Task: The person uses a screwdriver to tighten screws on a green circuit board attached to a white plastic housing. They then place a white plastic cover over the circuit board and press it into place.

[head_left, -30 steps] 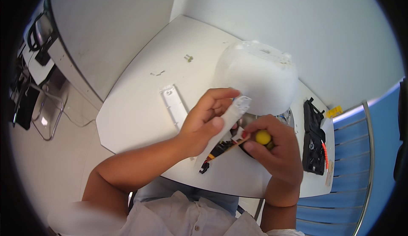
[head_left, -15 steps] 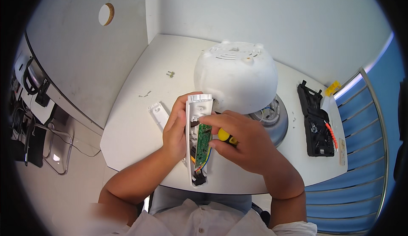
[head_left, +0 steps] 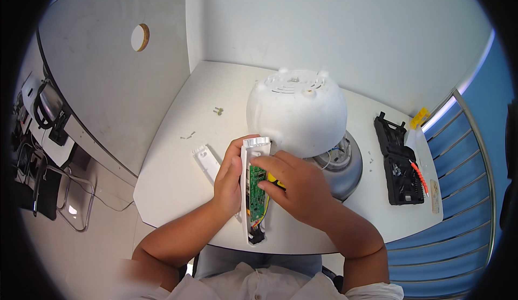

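Left hand (head_left: 229, 182): my fingers curl firmly round the long white casing (head_left: 257, 145).
Right hand (head_left: 300, 189): my fingers bend closed about a yellow handle (head_left: 275, 181), mostly hidden, tips at the green circuit board (head_left: 258, 194).
Casing: held over the near edge of the desk (head_left: 178, 192), board inside.
Beyond my hands: a white rounded shell (head_left: 297, 116) against a grey metal base (head_left: 354, 165).
Far right: an open black tool case (head_left: 396, 162).

Two hands (head_left: 226, 185) (head_left: 299, 185), one green board (head_left: 257, 201), one white housing (head_left: 257, 151); one white strip (head_left: 208, 163) left, one white shell (head_left: 297, 119) far, one black case (head_left: 398, 156) right.
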The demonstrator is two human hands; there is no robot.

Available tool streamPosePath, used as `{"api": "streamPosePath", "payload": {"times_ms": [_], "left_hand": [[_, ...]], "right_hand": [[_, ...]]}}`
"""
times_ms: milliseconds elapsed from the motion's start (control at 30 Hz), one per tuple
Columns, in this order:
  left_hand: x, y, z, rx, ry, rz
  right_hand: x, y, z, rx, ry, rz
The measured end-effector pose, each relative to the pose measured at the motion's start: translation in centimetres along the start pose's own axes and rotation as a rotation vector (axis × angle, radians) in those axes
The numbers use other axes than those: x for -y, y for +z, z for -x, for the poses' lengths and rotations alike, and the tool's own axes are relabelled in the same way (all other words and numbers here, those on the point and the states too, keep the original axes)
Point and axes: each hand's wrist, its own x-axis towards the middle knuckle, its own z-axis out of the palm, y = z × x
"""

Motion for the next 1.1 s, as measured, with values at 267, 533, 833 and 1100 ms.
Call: {"api": "streamPosePath", "payload": {"times_ms": [267,533,833,1100], "left_hand": [[0.4,-0.2,-0.2,-0.069,-0.091,0.106],[0.7,-2.2,-0.5,-0.107,-0.352,0.469],[0.6,-2.1,-0.6,-0.088,-0.391,0.549],[-0.1,-1.6,-0.6,-0.009,-0.397,0.586]], "right_hand": [[-0.5,1.5,0.1,-0.144,-0.089,0.106],[0.4,1.0,0.3,0.021,-0.009,0.045],[0.2,1.4,0.4,0.071,-0.044,0.059],[0.2,1.4,0.3,0.063,-0.077,0.116]]}}
